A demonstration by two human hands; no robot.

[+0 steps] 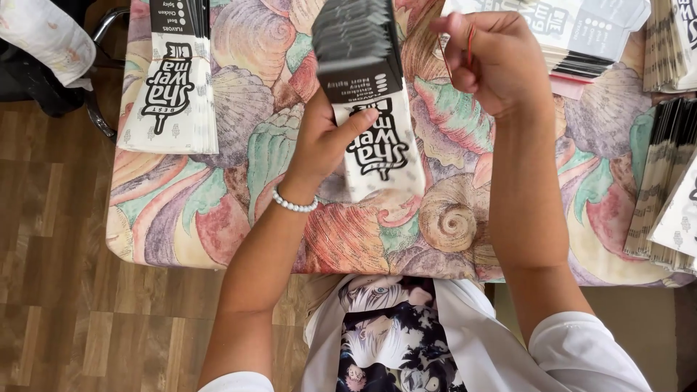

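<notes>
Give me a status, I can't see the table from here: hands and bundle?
Left hand grips the stack of paper sleeves. Right hand pinches a red rubber band. Another stack lies left, untouched.

Brown wood-plank floor (65, 276), table under shell-patterned cloth (196, 210), dark chair frame (98, 109)
</notes>
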